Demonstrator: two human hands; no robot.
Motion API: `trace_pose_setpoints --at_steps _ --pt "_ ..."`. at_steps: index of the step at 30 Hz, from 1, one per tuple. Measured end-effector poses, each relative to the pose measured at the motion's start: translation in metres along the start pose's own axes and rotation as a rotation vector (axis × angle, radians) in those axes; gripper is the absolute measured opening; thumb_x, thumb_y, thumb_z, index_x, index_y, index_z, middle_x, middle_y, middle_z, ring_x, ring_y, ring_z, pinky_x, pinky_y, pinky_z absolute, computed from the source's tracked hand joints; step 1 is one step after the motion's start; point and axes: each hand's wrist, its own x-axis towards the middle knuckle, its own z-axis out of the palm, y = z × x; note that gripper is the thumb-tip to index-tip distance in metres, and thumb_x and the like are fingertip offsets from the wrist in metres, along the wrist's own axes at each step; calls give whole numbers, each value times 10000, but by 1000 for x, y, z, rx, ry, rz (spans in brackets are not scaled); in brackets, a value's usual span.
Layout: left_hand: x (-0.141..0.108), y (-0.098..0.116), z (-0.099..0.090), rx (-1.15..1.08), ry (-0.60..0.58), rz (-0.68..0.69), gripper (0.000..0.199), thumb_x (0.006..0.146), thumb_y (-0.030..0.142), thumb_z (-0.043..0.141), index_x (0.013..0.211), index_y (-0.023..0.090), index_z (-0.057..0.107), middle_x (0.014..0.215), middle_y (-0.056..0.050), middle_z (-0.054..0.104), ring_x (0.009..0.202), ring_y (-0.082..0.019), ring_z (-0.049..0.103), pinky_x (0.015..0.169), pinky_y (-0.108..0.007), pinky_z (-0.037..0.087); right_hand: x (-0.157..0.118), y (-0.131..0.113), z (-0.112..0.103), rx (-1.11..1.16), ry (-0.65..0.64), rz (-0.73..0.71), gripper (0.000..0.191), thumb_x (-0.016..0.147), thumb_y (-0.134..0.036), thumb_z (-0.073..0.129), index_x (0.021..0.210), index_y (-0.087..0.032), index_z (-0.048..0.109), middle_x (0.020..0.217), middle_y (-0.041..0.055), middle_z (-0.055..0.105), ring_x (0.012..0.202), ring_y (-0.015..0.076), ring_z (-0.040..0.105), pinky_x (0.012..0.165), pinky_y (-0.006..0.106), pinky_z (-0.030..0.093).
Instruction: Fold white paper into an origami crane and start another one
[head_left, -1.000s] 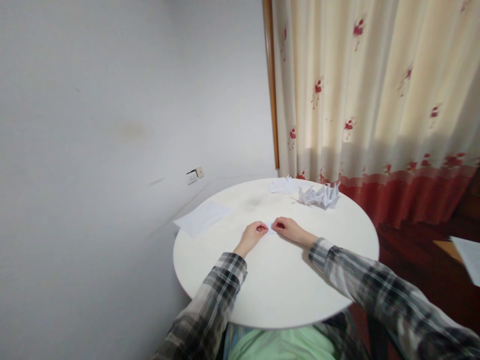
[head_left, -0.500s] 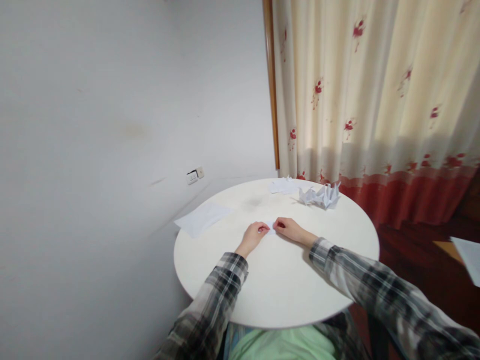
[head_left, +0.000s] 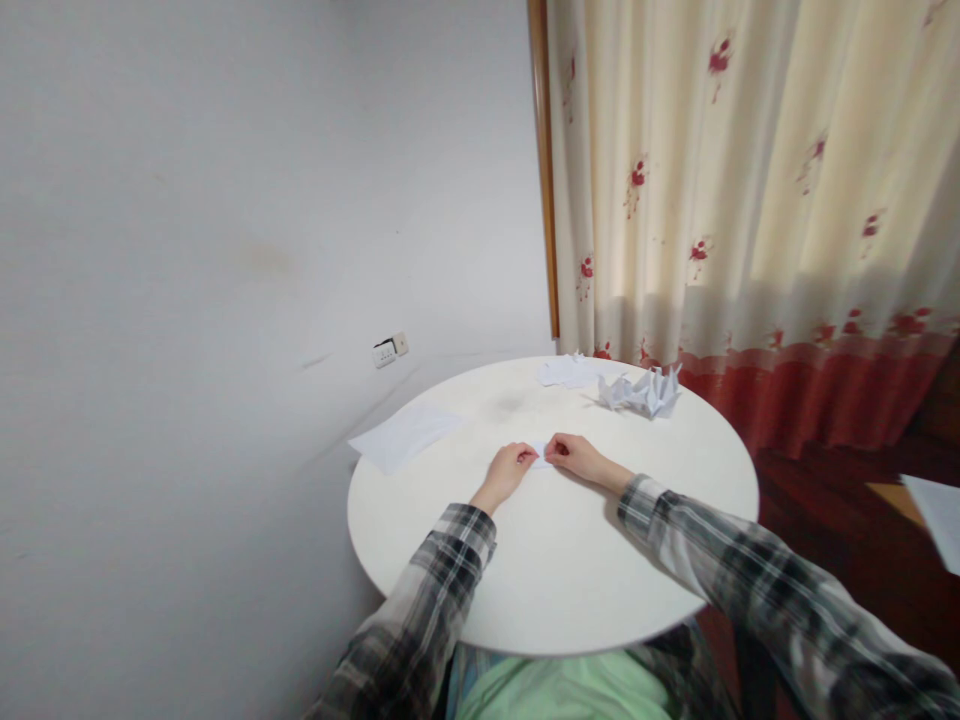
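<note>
A small piece of white paper (head_left: pixel 541 456) lies on the round white table (head_left: pixel 547 580), between my two hands. My left hand (head_left: pixel 511 470) is closed in a pinch on the paper's left side. From the right, my right hand (head_left: pixel 576 455) pinches the paper's other side, its fingers curled. The fingers partly cover the paper, so its folds are too small to make out.
White sheets (head_left: pixel 405 436) lie at the table's left edge. Folded paper shapes (head_left: pixel 649 393) stand at the back right, beside more white paper (head_left: pixel 568 371). A wall with a socket (head_left: pixel 385 353) borders the left; a curtain (head_left: pixel 675 200) hangs behind.
My right hand has shifted very slightly to the left, toward my left hand. Otherwise the hands and the paper look the same.
</note>
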Motion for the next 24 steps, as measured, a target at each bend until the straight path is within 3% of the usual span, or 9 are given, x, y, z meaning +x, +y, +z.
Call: trace_pose_setpoints --at_steps 6,12,24 --pt "0 0 1 22 51 -84 145 742 272 483 755 146 555 688 -15 585 648 -123 517 617 -241 395 0 -1 0 -8 -8 25 106 694 -195 523 704 -131 607 650 17 601 588 101 484 557 199 348" --pt "-1 3 -2 128 16 -9 168 752 273 476 654 156 546 648 -7 555 629 -125 482 606 -243 365 1 -1 1 -86 -4 31 164 730 -256 499 701 -132 602 650 19 594 589 102 471 544 197 328" --pt "-1 7 -4 158 14 -39 128 744 253 490 692 156 555 677 -13 561 649 -131 486 630 -254 367 3 -7 1 -273 -11 56 130 717 -240 512 693 -136 586 677 29 555 597 104 431 562 215 296"
